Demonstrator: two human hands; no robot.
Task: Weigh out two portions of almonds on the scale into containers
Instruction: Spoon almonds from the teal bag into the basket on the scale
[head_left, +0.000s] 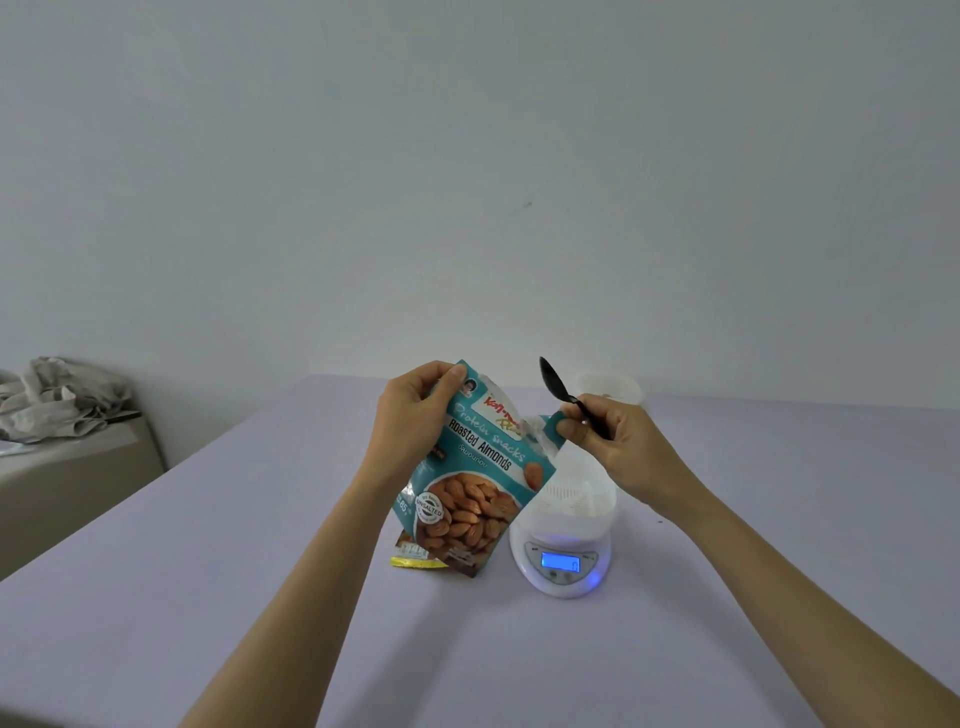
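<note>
You hold the teal foil pouch of roasted almonds (467, 467) tilted, top torn open, just left of the round white digital scale (563, 564), whose blue display is lit. A white ribbed plastic container (582, 493) sits on that scale. A second translucent white container (608, 387) stands behind it. Your black plastic spoon (553, 379) points upward.

Crumpled grey cloth (57, 395) lies on a beige surface (78, 483) left of the lavender table (260, 571); pale wall (467, 156) behind.

- Left hand (415, 415) grips the almond bag (467, 499) by one top corner — the bag leans toward the scale (563, 564).
- Right hand (618, 447) pinches the other corner, a black spoon (553, 382) held in the same fingers.
- White container (582, 499) sits on the lit scale.
</note>
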